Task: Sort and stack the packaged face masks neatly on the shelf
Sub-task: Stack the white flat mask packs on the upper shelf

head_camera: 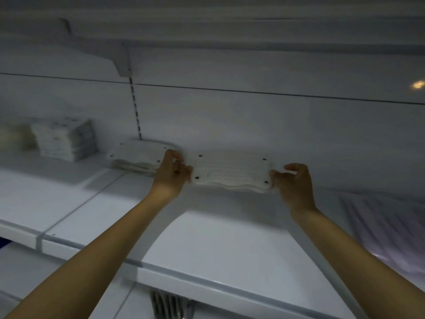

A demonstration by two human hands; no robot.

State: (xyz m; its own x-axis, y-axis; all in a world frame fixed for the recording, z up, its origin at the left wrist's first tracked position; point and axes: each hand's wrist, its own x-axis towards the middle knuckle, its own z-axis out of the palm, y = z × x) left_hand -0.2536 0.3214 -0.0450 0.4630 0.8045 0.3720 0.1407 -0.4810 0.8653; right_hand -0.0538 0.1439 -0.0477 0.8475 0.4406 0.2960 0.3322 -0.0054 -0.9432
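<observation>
Head view, looking up and forward along a white shelf (207,238). Grips a thin bundle of masks (232,172) by both short ends: left hand (171,173) curled round the left end, right hand (293,183) pinching the right end, one finger hooked up clear of the packs. Held end to end like this probably to keep the limp, wavy-edged packs level and squared against each other.

Oriented long side parallel to the back panel (253,125), near the rear of the shelf, with a shadow underneath. Hard to tell whether hovering just above the surface or touching it. Positioned just beside a low stack (138,157) of similar packs on the left, the left hand between the two, likely to start a neighbouring pile or to line up with that one.

Farther left, well apart, a taller stack (66,139) of packs, blurred. Behind the low stack, a slotted upright (135,104) under a bracket (124,63). At the far right, something sheeted in glossy plastic (379,226), too blurred to name.

Judged as mid-placement. Next: setting down squarely, then releasing both ends together to avoid skewing the pile.
</observation>
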